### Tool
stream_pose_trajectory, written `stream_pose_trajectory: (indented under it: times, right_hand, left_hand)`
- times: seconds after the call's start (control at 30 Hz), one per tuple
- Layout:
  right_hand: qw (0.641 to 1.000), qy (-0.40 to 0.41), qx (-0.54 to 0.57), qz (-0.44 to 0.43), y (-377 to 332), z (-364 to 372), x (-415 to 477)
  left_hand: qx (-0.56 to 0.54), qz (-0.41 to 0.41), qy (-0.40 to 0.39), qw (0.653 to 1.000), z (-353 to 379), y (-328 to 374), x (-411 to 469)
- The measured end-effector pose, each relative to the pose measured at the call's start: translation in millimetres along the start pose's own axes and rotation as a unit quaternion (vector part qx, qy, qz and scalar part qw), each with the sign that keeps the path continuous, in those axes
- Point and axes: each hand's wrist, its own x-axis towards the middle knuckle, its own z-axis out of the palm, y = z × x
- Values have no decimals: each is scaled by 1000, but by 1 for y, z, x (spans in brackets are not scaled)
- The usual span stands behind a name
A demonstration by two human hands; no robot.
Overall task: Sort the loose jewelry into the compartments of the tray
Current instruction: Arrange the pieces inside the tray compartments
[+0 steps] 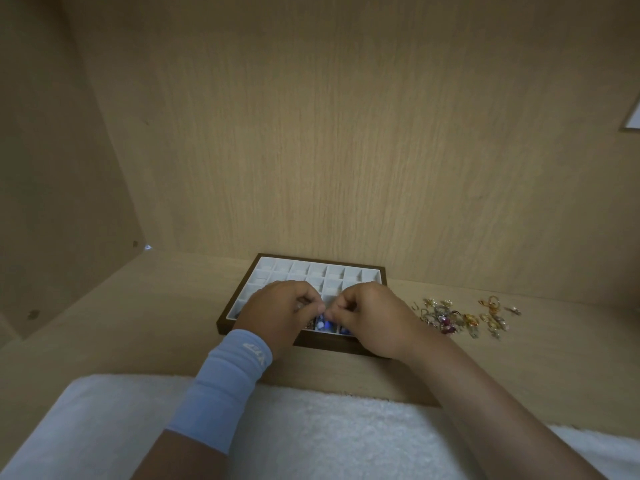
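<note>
A dark-framed tray [313, 265] with several white compartments lies on the wooden shelf against the back wall. My left hand [277, 315] and my right hand [374, 317] hover over its front row, fingers curled, fingertips meeting above a blue piece of jewelry [323, 323]. Both hands pinch something small there; what it is stays hidden by the fingers. More blue shows in a front compartment [344, 330] under my right hand. A heap of loose jewelry [460, 318], gold rings and a red-stoned piece, lies on the shelf to the right of the tray.
The wooden back wall [346, 150] rises right behind the tray, and a side wall [52, 185] closes the left. A white fluffy cloth [329, 431] covers the near edge below my forearms. My left wrist wears a light blue band [225, 382].
</note>
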Motion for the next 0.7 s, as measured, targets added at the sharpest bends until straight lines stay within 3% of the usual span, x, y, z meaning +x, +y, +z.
stream_pose_trajectory:
  times: [0.17, 0.33, 0.5, 0.6, 0.7]
  right_hand:
    - [996, -25, -84, -23, -2, -6, -2]
    - [998, 17, -54, -9, 4, -24, -2]
    - [995, -42, -77, -44, 1, -19, -6]
    - [991, -28, -117, -65, 0, -16, -6]
    - [990, 17, -118, -76, 2, -14, -5]
  left_hand:
    - [-3, 24, -12, 1000, 5, -4, -1]
    - [21, 51, -40, 998, 8, -6, 0]
    - [24, 41, -21, 999, 8, -6, -1]
    - [7, 21, 23, 999, 5, -8, -1]
    - [41, 36, -13, 998, 6, -3, -2]
